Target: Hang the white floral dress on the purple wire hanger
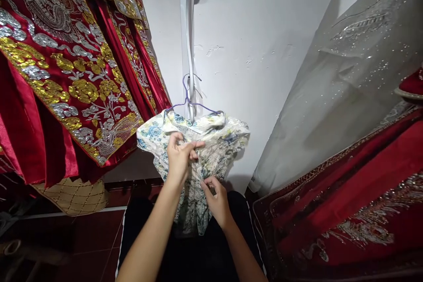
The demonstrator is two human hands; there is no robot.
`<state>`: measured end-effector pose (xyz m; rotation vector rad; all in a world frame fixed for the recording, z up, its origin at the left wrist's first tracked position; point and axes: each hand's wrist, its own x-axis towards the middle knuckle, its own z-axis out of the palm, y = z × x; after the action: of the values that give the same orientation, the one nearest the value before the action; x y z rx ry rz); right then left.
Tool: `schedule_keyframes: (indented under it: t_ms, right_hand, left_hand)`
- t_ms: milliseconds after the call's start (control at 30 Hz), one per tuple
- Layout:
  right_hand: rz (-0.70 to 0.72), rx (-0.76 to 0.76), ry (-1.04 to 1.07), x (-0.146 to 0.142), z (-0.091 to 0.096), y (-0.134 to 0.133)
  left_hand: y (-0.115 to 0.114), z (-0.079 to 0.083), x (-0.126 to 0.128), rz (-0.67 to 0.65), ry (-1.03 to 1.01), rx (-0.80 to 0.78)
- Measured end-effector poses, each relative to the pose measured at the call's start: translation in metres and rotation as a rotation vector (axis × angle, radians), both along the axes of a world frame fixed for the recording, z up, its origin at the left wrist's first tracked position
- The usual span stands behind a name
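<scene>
A short-sleeved shirt (155,134) with a blue, yellow and grey floral print hangs on a purple wire hanger (186,92), its lower part narrowing down between my knees. My left hand (180,154) is at the upper front of the shirt, fingers apart, one pointing right across the fabric and another bent; no cloth is clearly gripped there. Lower down, my right hand (217,197) pinches the shirt's front along its middle line between thumb and fingers. What lies under my left palm is hidden.
A white strap (190,22) runs down the white wall (257,22) to the hanger. Red garments with gold and silver sequins (84,90) hang on the left. A sheer glittering white gown (307,110) and a red embroidered garment (357,202) are on the right.
</scene>
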<state>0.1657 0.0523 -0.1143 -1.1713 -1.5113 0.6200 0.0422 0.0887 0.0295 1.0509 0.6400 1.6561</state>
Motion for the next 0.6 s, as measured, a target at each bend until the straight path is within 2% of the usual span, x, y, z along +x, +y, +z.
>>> schedule_keyframes:
  t_ms: [100,167,233,333,400,500,600]
  right_hand:
    - [0.025,0.014,-0.057,0.012,0.001,0.001]
    - [0.059,0.019,-0.081,0.020,0.002,0.003]
    - [0.109,0.007,-0.101,0.026,0.004,0.006]
    - [0.193,-0.012,-0.127,0.031,0.019,0.012]
    - [0.190,0.017,-0.068,0.031,0.045,0.017]
    - [0.109,0.163,0.122,0.024,0.105,0.029]
    - [0.142,0.345,0.086,0.013,0.160,0.047]
  left_hand:
    - [0.021,0.043,-0.003,-0.003,0.005,0.134]
    - [0.027,0.065,-0.005,0.017,0.002,0.216]
    - [0.028,0.078,-0.008,0.053,0.002,0.264]
    - [0.024,0.080,-0.015,0.031,0.070,0.274]
    - [0.020,0.073,-0.018,-0.022,0.156,0.269]
    - [0.014,0.059,-0.019,-0.059,0.241,0.265]
    - [0.009,0.051,-0.017,-0.053,0.260,0.277]
